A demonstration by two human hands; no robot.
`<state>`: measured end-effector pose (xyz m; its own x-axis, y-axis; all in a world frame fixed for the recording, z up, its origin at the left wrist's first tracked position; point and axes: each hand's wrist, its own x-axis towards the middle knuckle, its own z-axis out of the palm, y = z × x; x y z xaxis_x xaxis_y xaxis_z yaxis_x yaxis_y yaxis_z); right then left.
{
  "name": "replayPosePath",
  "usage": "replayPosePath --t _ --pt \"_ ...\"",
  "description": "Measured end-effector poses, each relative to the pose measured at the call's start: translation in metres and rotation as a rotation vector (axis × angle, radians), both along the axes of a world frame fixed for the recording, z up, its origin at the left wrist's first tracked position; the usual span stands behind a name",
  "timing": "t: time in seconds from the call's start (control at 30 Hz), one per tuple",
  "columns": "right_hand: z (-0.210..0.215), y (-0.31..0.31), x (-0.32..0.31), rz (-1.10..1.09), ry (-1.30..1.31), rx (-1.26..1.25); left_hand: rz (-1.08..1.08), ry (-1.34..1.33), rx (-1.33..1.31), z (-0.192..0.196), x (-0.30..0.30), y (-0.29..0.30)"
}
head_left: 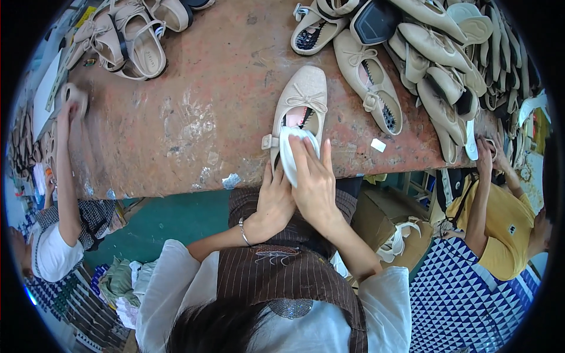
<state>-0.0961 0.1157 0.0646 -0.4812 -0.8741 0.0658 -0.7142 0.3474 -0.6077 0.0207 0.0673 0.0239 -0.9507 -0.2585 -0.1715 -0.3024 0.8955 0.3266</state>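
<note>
A beige flat shoe [304, 88] with a square toe, a small bow and a buckled strap lies at the table's near edge, toe pointing away from me. My left hand [274, 201] is closed around its heel end, fingers partly hidden. My right hand [315, 182] presses a white oval pad [288, 154] into the shoe's opening, fingers lying over it. Pink and black lining shows ahead of the pad. To the right lies another beige shoe with a bow [358, 61], toe away, with a dark patterned inside.
Beige shoes [435, 47] are heaped at the right, and several finished-looking ones [144, 50] stand far left. A small white label [378, 145] lies on the worn brown table [223, 106]. A cardboard box [376, 220] sits below. People work at left [62, 235] and right [500, 229].
</note>
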Motion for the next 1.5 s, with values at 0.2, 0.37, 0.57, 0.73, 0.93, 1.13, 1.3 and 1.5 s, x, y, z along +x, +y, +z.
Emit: replayPosePath --t 0.2,0.37,0.57,0.73,0.93,1.13,1.3,1.5 --pt "-0.009 -0.073 -0.048 0.058 -0.003 0.445 0.024 0.006 -0.051 -0.001 -0.003 -0.002" --pt "-0.030 -0.035 -0.011 -0.044 0.371 -0.007 0.059 0.136 0.047 0.000 -0.002 0.002" --pt "-0.021 -0.076 -0.043 0.018 0.138 0.260 0.048 0.055 -0.074 -0.004 -0.006 -0.003" --pt "-0.033 -0.023 0.004 -0.013 0.256 0.110 0.111 0.203 0.159 -0.009 -0.006 -0.002" --pt "-0.036 -0.070 -0.023 -0.104 0.501 0.163 0.082 0.078 0.066 -0.007 -0.006 -0.007" --pt "-0.048 -0.088 -0.054 0.011 0.516 0.370 0.063 0.084 0.000 0.002 -0.016 -0.007" --pt "-0.033 -0.063 -0.059 0.143 0.316 0.115 0.159 0.229 0.069 0.003 -0.027 -0.008" --pt "0.099 -0.020 -0.182 -0.203 0.522 -0.350 0.327 0.228 0.095 0.024 -0.068 -0.049"
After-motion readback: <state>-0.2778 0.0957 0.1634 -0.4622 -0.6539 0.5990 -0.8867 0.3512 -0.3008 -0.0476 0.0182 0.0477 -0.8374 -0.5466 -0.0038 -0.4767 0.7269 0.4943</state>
